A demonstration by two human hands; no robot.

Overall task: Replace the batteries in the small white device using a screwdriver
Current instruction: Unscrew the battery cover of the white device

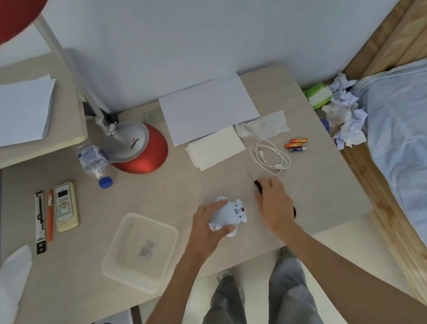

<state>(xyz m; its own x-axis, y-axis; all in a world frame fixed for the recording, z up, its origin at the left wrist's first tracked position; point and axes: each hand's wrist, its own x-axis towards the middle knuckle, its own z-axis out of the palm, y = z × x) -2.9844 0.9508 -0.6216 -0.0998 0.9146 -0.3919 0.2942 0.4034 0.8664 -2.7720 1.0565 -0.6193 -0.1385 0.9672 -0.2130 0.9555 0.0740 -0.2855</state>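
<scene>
Tabletop (179, 189) of pale grain is taken up at eleven o'clock by a red lamp base (143, 154), and a clear plastic container (112, 244) is set at about eight o'clock of the task's thing. Both hands are occupied: the left hand (206, 225) is curled round the small white device (227, 215), which is held near the front edge, and the right hand (276, 203), at three o'clock of the device, is closed over the handle of the screwdriver (255, 181), whose shaft is pointed toward eleven o'clock. Whether the tool is lifted or lies flat cannot be told. Three batteries (296, 144) are left loose at one o'clock, beyond a coiled white cable (270, 158). No cover is seen removed, so unscrewing is judged to be still ahead. A slip of the tip is risked if the rounded body is not held firmly. A freed screw could be lost over the near edge unless it is dropped into the container. Spent cells could be confused with the loose ones if laid beside them.
</scene>
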